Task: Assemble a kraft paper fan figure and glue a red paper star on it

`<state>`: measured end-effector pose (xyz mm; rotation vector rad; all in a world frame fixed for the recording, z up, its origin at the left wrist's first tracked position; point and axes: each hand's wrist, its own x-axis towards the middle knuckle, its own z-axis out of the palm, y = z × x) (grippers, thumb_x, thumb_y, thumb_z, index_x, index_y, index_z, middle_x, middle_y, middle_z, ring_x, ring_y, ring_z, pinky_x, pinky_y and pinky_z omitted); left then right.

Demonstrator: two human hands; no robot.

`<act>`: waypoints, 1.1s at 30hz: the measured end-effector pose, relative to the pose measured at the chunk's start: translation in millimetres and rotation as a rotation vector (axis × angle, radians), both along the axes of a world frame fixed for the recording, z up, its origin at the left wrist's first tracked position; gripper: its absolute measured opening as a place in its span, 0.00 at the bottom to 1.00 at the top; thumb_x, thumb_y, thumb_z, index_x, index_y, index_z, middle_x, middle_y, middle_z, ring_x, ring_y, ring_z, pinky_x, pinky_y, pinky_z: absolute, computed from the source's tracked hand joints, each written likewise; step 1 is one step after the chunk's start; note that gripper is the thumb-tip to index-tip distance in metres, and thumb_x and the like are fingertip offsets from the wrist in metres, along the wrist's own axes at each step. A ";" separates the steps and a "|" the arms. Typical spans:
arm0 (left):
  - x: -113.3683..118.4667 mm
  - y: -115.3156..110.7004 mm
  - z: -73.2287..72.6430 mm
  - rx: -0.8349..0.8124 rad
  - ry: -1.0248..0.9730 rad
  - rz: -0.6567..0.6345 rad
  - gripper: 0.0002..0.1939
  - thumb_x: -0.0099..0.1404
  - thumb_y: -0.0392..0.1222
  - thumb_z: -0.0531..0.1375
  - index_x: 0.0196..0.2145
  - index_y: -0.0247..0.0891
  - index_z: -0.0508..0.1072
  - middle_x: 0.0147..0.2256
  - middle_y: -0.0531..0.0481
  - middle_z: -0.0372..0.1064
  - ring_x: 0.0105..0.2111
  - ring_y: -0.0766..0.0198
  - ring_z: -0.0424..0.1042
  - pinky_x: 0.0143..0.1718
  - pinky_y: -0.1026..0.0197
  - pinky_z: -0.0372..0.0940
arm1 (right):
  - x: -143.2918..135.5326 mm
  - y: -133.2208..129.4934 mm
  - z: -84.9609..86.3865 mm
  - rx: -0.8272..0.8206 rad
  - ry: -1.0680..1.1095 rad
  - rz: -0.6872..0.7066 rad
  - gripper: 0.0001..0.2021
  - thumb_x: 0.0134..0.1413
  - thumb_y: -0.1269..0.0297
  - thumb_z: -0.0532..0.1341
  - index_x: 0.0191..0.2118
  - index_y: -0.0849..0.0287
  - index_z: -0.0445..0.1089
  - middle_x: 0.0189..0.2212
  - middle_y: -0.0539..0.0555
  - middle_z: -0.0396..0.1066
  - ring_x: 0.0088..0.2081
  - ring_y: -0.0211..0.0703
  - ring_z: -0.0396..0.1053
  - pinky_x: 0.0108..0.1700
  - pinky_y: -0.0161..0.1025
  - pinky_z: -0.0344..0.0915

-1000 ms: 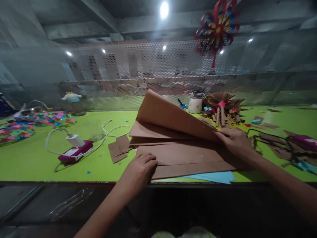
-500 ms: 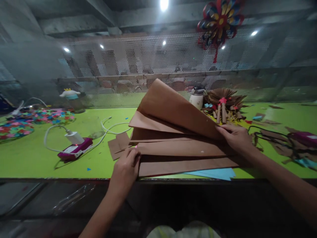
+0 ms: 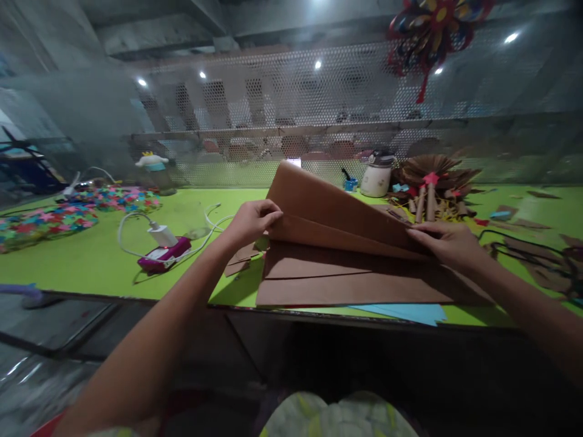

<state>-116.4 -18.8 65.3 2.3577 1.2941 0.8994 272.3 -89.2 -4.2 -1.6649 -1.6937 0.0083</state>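
A large sheet of brown kraft paper (image 3: 328,200) is lifted at an angle over more brown paper (image 3: 346,279) lying at the table's near edge. My left hand (image 3: 255,220) pinches the raised sheet at its left edge. At the right end, my right hand (image 3: 444,243) grips the same sheet between thumb and fingers. Light blue paper (image 3: 403,312) sticks out from under the lower brown layers. Small brown paper pieces (image 3: 239,260) lie beneath my left wrist.
On the green table (image 3: 91,267) are a purple power strip (image 3: 166,255) with a white plug and cable, and colourful paper stars (image 3: 50,224). Behind stand a white jar (image 3: 377,176) and a brown paper craft (image 3: 430,176). Black cord (image 3: 523,246) lies at right.
My left hand has moved up from the lower layers to the raised sheet's left edge. The folds have drawn closer together. My right hand keeps its grip, and the view has shifted.
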 end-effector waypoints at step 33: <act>-10.6 -68.4 -78.4 0.158 0.323 0.156 0.22 0.60 0.39 0.51 0.53 0.37 0.60 0.47 0.40 0.64 0.44 0.56 0.66 0.43 0.56 0.61 | -38.4 -6.2 1.2 0.060 -0.036 -0.206 0.18 0.44 0.56 0.59 0.35 0.65 0.76 0.16 0.54 0.70 0.20 0.43 0.65 0.22 0.35 0.55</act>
